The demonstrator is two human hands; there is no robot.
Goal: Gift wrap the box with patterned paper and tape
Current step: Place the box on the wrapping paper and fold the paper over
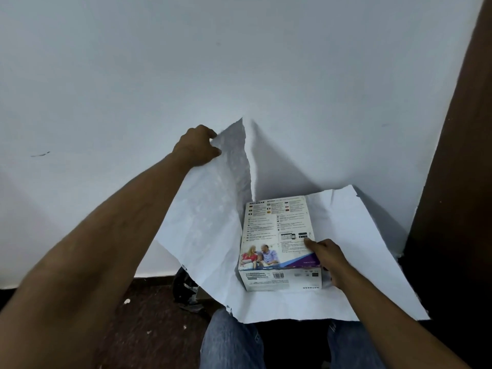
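Evidently, left hand point(198, 145) pinches the paper point(207, 222) flap raised for folding; right hand point(326, 258) grips the box point(277, 235), steadying it.

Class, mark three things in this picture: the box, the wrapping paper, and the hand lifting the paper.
box point(277, 230): head view, on its printed top face.
wrapping paper point(207, 222): head view, on the raised left flap.
left hand point(195, 145): head view, on the back of the hand.

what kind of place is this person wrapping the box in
Probably a plain room at home, working on the floor: a bare white wall straight ahead, dark speckled floor below, and the person's jeans-clad knees under the paper.
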